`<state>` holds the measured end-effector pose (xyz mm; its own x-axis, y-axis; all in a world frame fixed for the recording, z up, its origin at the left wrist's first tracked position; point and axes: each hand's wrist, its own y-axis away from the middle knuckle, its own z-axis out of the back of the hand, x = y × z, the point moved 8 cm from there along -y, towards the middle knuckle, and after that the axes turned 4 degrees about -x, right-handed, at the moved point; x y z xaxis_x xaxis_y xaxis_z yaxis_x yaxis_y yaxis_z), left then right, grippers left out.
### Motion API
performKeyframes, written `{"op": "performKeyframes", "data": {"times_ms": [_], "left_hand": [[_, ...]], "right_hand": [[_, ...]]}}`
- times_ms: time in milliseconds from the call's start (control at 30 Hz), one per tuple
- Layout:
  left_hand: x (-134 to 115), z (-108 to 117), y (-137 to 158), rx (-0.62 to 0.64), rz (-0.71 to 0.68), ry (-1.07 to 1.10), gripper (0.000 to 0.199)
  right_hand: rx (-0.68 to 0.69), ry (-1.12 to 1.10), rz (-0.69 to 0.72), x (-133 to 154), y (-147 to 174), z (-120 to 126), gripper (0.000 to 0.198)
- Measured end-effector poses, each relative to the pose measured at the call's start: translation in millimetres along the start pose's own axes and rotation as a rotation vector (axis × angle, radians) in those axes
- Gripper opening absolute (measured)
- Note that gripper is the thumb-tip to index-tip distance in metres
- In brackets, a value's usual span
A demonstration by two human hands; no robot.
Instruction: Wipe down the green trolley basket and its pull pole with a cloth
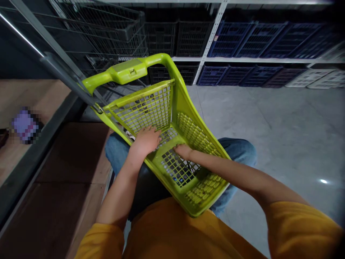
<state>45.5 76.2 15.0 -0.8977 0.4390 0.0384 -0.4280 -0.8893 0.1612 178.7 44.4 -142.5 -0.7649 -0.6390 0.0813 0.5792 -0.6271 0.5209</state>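
A lime-green plastic basket with latticed walls (185,102) rests across the person's blue-denim legs (238,149), which seem to bear its weight, freeing both hands. Inside the basket, the left hand (147,138) has fingers loosely extended, gripping nothing visible; the right hand (183,151) reaches to the basket's floor, fingertips hidden, so whether it grips anything I cannot tell. Beyond the basket, slatted blue plastic crates (229,37) line white metal shelving (212,39), apparently grouped by colour.

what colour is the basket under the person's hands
The basket is bright yellow-green, seen best in the head view.
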Motion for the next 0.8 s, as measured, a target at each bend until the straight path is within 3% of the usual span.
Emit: {"op": "performKeyframes", "data": {"times_ms": [200, 300, 367, 500, 567, 667, 800], "left_hand": [[-1, 2, 2, 0.019, -0.001, 0.026, 0.044], [-3, 2, 2, 0.017, -0.025, 0.009, 0.044], [-3, 3, 2, 0.016, -0.028, -0.009, 0.044], [-4, 5, 1, 0.016, -0.024, -0.039, 0.043], [-6, 6, -1, 0.019, -0.034, -0.038, 0.043], [-5, 3, -4, 0.035, -0.049, -0.023, 0.044], [-2, -6, -5, 0.083, -0.052, -0.011, 0.045]], "right_hand": [[0.148, -0.157, 0.499, 99, 44, -28, 0.018], [0.2, -0.158, 0.62, 108, 51, -34, 0.016], [0.158, -0.091, 0.549, 86, 39, -27, 0.021], [-0.015, 0.06, 0.103, 1, 9, 5, 0.03], [-0.058, 0.083, -0.053, -29, 5, 14, 0.033], [-0.02, 0.052, -0.074, -35, 8, 9, 0.031], [0.2, -0.177, 0.18, 14, 24, -25, 0.029]]}}
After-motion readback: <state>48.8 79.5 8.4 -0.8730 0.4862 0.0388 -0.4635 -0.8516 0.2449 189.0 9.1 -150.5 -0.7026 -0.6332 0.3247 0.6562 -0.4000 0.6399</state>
